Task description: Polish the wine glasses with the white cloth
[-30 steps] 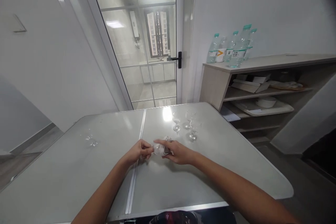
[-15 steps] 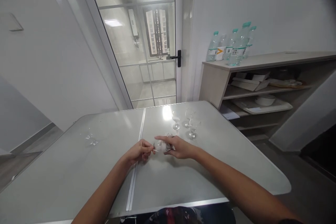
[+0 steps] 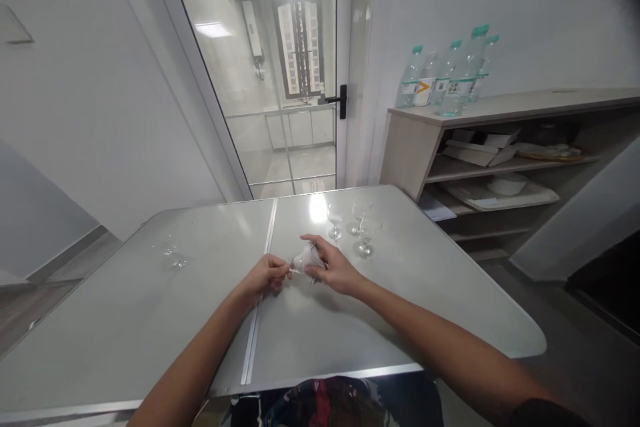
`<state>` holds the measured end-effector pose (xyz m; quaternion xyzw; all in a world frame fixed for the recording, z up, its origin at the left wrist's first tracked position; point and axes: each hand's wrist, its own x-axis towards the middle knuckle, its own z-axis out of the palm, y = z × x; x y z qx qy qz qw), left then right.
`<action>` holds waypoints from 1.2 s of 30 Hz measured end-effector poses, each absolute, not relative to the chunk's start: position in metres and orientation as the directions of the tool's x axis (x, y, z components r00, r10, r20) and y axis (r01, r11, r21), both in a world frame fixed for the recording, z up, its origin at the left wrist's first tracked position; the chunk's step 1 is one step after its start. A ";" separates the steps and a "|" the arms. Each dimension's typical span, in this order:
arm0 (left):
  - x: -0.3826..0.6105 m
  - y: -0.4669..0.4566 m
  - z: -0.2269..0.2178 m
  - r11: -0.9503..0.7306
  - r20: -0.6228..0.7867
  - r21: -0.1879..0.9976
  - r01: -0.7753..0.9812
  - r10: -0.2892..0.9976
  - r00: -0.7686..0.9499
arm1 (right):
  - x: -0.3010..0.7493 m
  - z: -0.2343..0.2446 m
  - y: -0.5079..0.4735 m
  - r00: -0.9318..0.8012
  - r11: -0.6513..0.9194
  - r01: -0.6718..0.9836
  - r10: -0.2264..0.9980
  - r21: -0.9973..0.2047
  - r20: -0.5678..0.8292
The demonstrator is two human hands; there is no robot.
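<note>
My right hand (image 3: 331, 268) is wrapped round the bowl of a small clear stemmed glass (image 3: 303, 259) held on its side just above the table (image 3: 150, 320). A bit of pale cloth seems to sit between my fingers and the glass. My left hand (image 3: 267, 275) pinches the glass's stem end with thumb and fingers. Three more stemmed glasses stand upright just beyond my right hand: one (image 3: 335, 220), another (image 3: 360, 215) and a third (image 3: 367, 237). Another glass (image 3: 175, 256) lies on its side far to the left.
A metal seam (image 3: 260, 293) splits the grey table down the middle. A wooden shelf unit (image 3: 500, 167) stands at the right, with several water bottles (image 3: 450, 77) on top and trays inside. A glass door (image 3: 280, 73) is straight ahead.
Both hands have lifted and carried the glass slightly away from me, towards the standing glasses. My right hand has turned round the bowl. The view has tilted a little.
</note>
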<state>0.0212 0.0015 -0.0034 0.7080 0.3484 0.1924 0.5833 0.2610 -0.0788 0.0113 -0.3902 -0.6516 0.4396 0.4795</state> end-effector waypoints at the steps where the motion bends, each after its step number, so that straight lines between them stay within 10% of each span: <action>1: 0.019 0.003 -0.001 0.037 -0.204 0.970 0.242 0.666 0.717 | 0.263 0.014 -0.080 -0.320 0.442 0.195 0.872 -0.875 0.369; 4: 0.019 0.005 0.002 0.026 -0.176 0.977 0.213 0.665 0.725 | 0.265 0.014 -0.082 -0.406 0.645 0.365 0.759 -0.672 0.508; 6: 0.023 0.001 0.001 -0.218 0.011 0.944 0.247 0.770 0.638 | 0.260 0.006 -0.081 -0.226 0.533 0.333 0.846 -0.778 0.483; 11: 0.036 -0.010 -0.010 -0.697 0.400 0.555 0.454 0.703 0.588 | 0.248 -0.016 -0.072 0.100 0.086 -0.199 0.993 -0.976 0.067; 15: 0.034 -0.008 -0.011 -0.529 0.216 0.706 0.471 0.794 0.568 | 0.260 -0.010 -0.070 -0.052 0.028 -0.190 0.998 -0.981 0.039; 20: 0.021 0.002 0.000 0.084 -0.257 0.958 0.273 0.671 0.695 | 0.276 0.010 -0.075 -0.389 0.543 0.285 0.819 -0.790 0.422; 24: 0.024 0.002 0.001 -0.211 0.010 0.949 0.236 0.766 0.643 | 0.267 0.004 -0.076 -0.174 0.541 0.381 0.839 -0.750 0.516; 28: 0.031 -0.003 -0.006 -0.610 0.332 0.677 0.412 0.752 0.570 | 0.261 -0.004 -0.070 0.019 0.232 0.086 0.972 -0.969 0.235; 36: 0.026 -0.005 0.000 -0.233 -0.054 0.927 0.295 0.693 0.719 | 0.285 0.019 -0.068 -0.282 0.331 0.227 0.923 -0.916 0.264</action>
